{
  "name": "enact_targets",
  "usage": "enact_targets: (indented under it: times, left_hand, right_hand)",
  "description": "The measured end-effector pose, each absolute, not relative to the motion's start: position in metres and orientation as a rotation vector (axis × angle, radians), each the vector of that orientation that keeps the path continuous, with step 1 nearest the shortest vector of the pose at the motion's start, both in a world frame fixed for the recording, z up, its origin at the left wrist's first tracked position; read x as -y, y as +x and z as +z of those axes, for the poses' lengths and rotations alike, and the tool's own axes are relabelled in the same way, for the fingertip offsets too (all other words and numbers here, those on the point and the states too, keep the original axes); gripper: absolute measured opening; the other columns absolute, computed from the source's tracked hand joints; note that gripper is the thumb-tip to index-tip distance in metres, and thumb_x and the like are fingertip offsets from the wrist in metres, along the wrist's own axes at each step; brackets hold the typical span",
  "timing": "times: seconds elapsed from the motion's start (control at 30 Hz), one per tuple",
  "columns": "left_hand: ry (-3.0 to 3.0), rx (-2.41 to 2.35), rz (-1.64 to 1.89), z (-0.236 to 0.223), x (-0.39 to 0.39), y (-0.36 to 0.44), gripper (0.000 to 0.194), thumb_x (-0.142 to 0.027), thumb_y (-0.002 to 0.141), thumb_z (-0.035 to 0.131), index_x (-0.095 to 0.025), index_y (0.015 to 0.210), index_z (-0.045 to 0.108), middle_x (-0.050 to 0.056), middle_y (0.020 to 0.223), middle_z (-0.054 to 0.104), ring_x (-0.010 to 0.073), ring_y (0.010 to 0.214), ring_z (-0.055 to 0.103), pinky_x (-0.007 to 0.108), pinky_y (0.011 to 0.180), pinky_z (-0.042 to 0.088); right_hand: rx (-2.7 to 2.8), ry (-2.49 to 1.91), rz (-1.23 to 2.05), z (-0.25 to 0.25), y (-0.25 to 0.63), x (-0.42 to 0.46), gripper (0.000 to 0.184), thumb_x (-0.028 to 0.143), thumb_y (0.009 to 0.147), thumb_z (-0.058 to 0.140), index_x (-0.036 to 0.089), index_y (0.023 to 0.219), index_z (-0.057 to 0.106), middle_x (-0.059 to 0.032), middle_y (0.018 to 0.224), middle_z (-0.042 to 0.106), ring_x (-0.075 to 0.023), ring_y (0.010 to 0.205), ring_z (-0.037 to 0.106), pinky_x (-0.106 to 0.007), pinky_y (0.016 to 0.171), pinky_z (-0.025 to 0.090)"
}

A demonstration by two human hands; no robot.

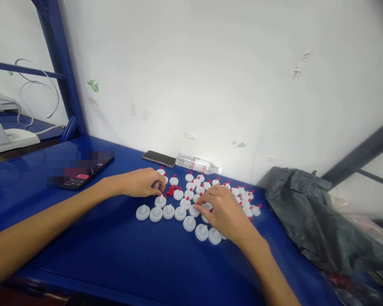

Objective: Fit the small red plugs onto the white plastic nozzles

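head view: a blue surface (115, 250) runs along a white wall (210, 85), and many round white discs (189, 223), each with a raised stem in the middle, are spread from its centre toward the far right corner. the discs in the row closest to the near edge have bare stems; most of those behind them carry small red caps (175, 176) on top. a little heap of loose red caps (171, 191) lies among the discs, just to the right of the left hand (143, 182).

the left hand comes in from the left edge, its thumb and forefinger curled with a narrow gap, right above a capped disc (160, 201); whether they grip anything i cannot tell. the right hand (226, 210) reaches over the discs from the near edge, its thumb and forefinger drawn close together at the red tip of one disc (194, 211); whether they are closed on it is unclear. its palm hides some of the discs.

by the far edge, a phone (158, 158) lies flat beside a clear bottle (196, 164) on its side. a dark device with a lit screen (86, 173) lies toward the far left corner, and a crumpled dark grey plastic bag (315, 212) covers part of the right edge.
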State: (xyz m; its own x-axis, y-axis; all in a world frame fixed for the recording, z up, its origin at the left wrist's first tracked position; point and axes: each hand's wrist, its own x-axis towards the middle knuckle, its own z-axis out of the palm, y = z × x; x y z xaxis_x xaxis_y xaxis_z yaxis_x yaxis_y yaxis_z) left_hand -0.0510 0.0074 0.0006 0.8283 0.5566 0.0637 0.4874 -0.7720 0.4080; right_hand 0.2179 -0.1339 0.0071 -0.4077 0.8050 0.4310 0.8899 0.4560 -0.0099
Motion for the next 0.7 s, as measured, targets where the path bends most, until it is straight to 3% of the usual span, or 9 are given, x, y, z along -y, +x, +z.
enact_targets:
  times: [0.4, 0.6, 0.7]
  left_hand:
    - [2.700, -0.813, 0.419, 0.002, -0.007, -0.050, 0.013, -0.024, 0.086, 0.058, -0.020, 0.079, 0.067, 0.000, 0.068, 0.069, 0.0140, 0.057, 0.059, 0.026, 0.055, 0.039]
    - [2.641, -0.809, 0.545, 0.014, 0.000, -0.046, 0.008, -0.023, 0.082, 0.060, -0.020, 0.084, 0.067, -0.002, 0.073, 0.069, 0.0123, 0.059, 0.059, 0.024, 0.058, 0.042]
    - [2.663, -0.800, 0.587, 0.015, 0.002, -0.045, 0.014, -0.025, 0.085, 0.058, -0.021, 0.092, 0.070, 0.000, 0.084, 0.072, 0.0130, 0.063, 0.060, 0.025, 0.060, 0.044]
  right_hand:
    - [2.240, -1.465, -0.327, 0.014, 0.215, 0.136, 0.025, 0.031, 0.100, 0.057, 0.021, 0.083, 0.071, -0.0012, 0.078, 0.074, -0.0200, 0.081, 0.064, -0.039, 0.084, 0.043]
    - [2.109, -1.439, -0.396, 0.016, 0.222, 0.137, 0.025, 0.031, 0.100, 0.056, 0.019, 0.084, 0.072, -0.0019, 0.076, 0.072, -0.0181, 0.076, 0.062, -0.038, 0.086, 0.041]
    - [2.071, -1.448, -0.406, 0.018, 0.225, 0.137, 0.027, 0.032, 0.101, 0.055, 0.020, 0.083, 0.072, -0.0012, 0.073, 0.072, -0.0185, 0.076, 0.063, -0.038, 0.086, 0.042]
